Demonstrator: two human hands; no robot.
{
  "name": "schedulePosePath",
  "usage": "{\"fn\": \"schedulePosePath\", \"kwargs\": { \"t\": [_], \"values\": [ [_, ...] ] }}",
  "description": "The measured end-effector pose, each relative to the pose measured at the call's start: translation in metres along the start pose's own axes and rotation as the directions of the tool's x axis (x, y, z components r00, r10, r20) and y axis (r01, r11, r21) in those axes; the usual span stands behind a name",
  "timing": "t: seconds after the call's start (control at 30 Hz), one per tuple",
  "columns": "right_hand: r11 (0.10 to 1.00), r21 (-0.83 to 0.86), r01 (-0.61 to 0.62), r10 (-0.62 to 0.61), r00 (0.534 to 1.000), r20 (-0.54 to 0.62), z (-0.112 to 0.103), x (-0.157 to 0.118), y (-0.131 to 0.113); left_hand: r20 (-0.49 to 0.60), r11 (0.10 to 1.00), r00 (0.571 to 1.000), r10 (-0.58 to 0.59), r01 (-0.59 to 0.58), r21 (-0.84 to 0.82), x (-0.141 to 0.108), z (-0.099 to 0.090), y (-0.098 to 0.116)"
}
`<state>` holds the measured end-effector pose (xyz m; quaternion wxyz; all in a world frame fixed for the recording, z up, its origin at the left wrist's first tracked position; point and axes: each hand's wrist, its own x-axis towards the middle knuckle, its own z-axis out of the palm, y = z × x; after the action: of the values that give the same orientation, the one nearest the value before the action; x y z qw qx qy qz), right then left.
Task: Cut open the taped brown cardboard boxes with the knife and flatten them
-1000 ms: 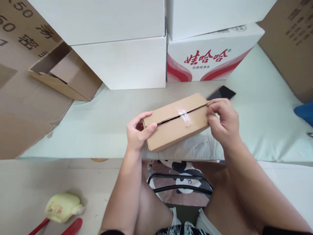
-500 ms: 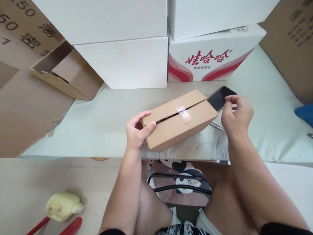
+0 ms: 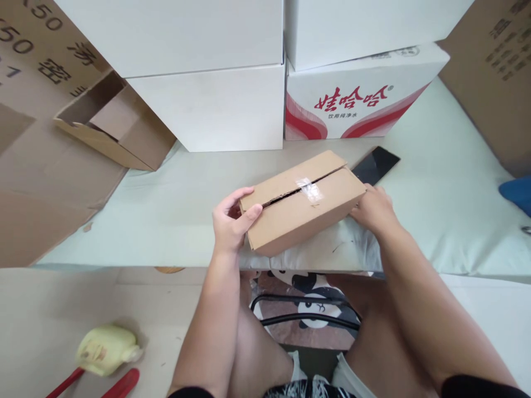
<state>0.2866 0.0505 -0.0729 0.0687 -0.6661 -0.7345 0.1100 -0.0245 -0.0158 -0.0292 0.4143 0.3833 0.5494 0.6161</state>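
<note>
A closed brown cardboard box (image 3: 286,221) lies slantwise on the pale covered surface, with a strip of clear tape (image 3: 309,189) across the seam between its top flaps. My left hand (image 3: 232,218) grips its left end, thumb on top and fingers round the far corner. At the right end, my right hand (image 3: 375,209) is low beside the box with its fingers curled in. Its fingertips are partly hidden, and what they hold cannot be made out. Just beyond that hand lies a dark, flat, phone-like slab (image 3: 378,164), partly behind the box.
White boxes (image 3: 207,110) and a red-lettered white carton (image 3: 352,105) stand along the back. An open cardboard box (image 3: 120,121) is at the left, a blue object (image 3: 516,193) at the right edge. On the floor lies a yellow bottle (image 3: 105,348).
My right hand has moved from the dark slab down and left to the box's right end, where a thin silvery object showed before and is now covered. My left hand stays on the box.
</note>
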Motion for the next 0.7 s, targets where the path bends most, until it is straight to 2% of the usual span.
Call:
{"fn": "schedulePosePath", "kwargs": {
  "t": [0.17, 0.23, 0.27, 0.3, 0.33, 0.37, 0.4, 0.43, 0.53, 0.7],
  "values": [
    [0.992, 0.069, -0.102, 0.101, 0.995, 0.019, -0.011, -0.001, -0.01, 0.012, 1.0, 1.0, 0.009, -0.01, 0.01, 0.0, 0.001, -0.001],
    [0.957, 0.23, -0.175, 0.19, 0.981, -0.048, -0.018, -0.001, -0.012, 0.016, 1.0, 1.0, 0.019, -0.019, 0.016, 0.0, 0.0, -0.001],
    [0.895, 0.398, -0.199, 0.255, 0.963, -0.091, -0.021, -0.002, -0.014, 0.018, 1.0, 1.0, 0.024, -0.025, 0.02, 0.0, 0.0, -0.001],
    [0.783, 0.592, -0.192, 0.322, 0.939, -0.121, -0.024, -0.002, -0.015, 0.021, 0.999, 0.999, 0.03, -0.03, 0.023, 0.0, 0.0, -0.001],
    [0.633, 0.759, -0.151, 0.377, 0.916, -0.133, -0.027, -0.002, -0.016, 0.024, 0.999, 0.999, 0.035, -0.035, 0.027, 0.0, 0.0, -0.001],
    [0.486, 0.869, -0.092, 0.41, 0.902, -0.134, -0.03, -0.003, -0.017, 0.024, 0.999, 0.999, 0.038, -0.039, 0.029, 0.0, 0.0, -0.001],
    [0.38, 0.924, -0.037, 0.416, 0.899, -0.136, -0.033, -0.004, -0.019, 0.024, 0.999, 0.999, 0.039, -0.04, 0.029, 0.0, 0.0, -0.002],
    [0.317, 0.948, 0.004, 0.412, 0.9, -0.142, -0.035, -0.005, -0.021, 0.021, 0.999, 0.999, 0.038, -0.039, 0.026, 0.0, 0.0, -0.002],
    [0.266, 0.96, 0.093, 0.415, 0.887, -0.201, -0.041, -0.008, -0.027, 0.013, 1.0, 1.0, 0.025, -0.025, 0.008, 0.0, 0.001, -0.002],
    [0.109, 0.927, 0.358, 0.424, 0.827, -0.369, -0.054, -0.014, -0.038, 0.023, 1.0, 0.999, 0.026, -0.026, 0.003, 0.0, 0.002, -0.002]
  ]
}}
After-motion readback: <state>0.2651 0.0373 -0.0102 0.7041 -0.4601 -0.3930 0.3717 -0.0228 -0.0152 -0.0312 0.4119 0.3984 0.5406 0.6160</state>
